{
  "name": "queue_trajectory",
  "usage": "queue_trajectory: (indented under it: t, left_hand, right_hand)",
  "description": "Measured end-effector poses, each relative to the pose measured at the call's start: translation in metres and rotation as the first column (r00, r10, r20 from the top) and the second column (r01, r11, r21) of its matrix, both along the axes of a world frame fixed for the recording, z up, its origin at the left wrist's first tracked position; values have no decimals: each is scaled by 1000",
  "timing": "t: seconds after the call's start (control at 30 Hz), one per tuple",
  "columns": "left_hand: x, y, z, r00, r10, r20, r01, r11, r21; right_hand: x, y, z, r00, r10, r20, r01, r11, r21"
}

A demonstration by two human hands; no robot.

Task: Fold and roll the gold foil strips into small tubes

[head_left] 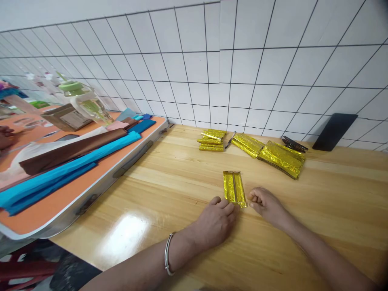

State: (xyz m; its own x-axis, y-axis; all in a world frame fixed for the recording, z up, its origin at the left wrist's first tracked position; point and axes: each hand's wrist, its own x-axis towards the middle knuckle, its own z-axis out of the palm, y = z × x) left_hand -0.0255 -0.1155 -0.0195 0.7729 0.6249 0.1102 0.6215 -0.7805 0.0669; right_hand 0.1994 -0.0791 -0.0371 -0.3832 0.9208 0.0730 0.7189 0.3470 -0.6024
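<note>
A small folded sheet of gold foil paper point(234, 186) lies on the wooden table in front of me, with creases running along its length. My left hand point(218, 218), a silver bangle at its wrist, has its fingers curled on the near left corner of the sheet. Just right of the sheet, my right hand point(263, 204) is closed, thumb and fingers pressed together; what may be between them is hidden. Farther back lie rolled gold foil pieces point(211, 141), a stack of gold foil sheets point(282, 157) and another gold foil stack point(247, 144).
A pen point(230, 140), a dark hair clip point(294, 144) and a black phone-like slab point(335, 131) are near the tiled wall. On the left, an orange-topped table point(121, 161) bears blue and brown paper rolls, a cardboard box point(66, 117) and a green-lidded bottle point(85, 99). Another person's hand point(6, 133) shows at the left edge.
</note>
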Motion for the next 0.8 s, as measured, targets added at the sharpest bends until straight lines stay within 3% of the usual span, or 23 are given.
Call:
queue_trajectory:
  t: [0.1,0.2,0.27,0.47,0.8]
  left_hand:
    - [0,0,-1,1000,-5,14,5,1000,-1]
    - [0,1,-1,1000,-8,18,8,1000,2]
    - [1,1,1,1000,-12,21,13,1000,-6]
    - [-5,2,3,999,-20,45,22,998,-55]
    - [-24,4,-2,989,-14,150,33,991,-127]
  right_hand:
    - [5,-20,0,999,-46,-17,48,988,146]
    - [-3,-42,5,980,66,190,-128,934,333]
    - [-13,-52,6,939,71,335,-206,898,388]
    - [-25,-59,-1,862,46,505,-257,898,357]
    - [-22,-59,5,854,48,517,-258,903,343]
